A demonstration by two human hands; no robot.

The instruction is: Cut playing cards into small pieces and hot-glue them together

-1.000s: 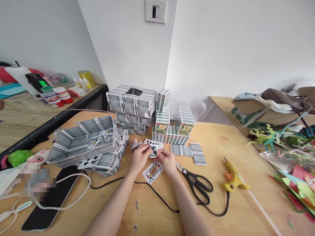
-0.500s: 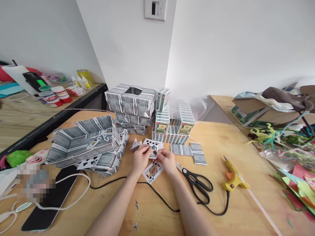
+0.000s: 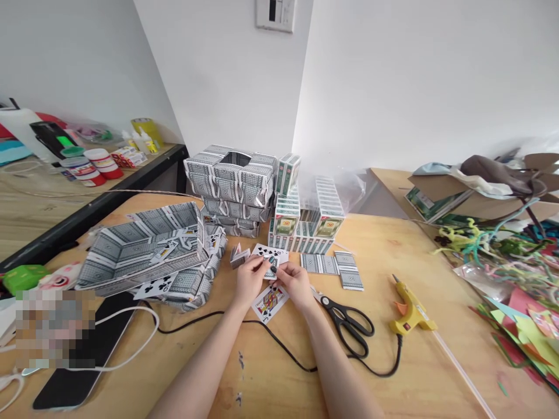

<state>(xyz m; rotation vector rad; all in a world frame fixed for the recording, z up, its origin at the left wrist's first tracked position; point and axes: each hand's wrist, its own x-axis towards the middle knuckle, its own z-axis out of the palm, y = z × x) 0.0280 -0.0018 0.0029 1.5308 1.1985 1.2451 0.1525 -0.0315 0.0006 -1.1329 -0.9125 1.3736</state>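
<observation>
Both hands meet over the middle of the table around a playing card. My left hand pinches its left side, and my right hand pinches the right side. Just beneath them lies a face-up jack card; behind them is a black-suited card, partly covered by the fingers. A folded card piece stands left of the hands. To the right, joined cards lie back side up, and scissors with black handles rest near my right wrist.
A yellow glue gun lies right, its black cord crossing under my forearms. Boxes made of cards and card packs are stacked behind. An open card tray and a black phone sit left; coloured paper is at right.
The view has shifted slightly. Both hands stay together on the small card, with only slight finger movement, and the surrounding things lie as before.
</observation>
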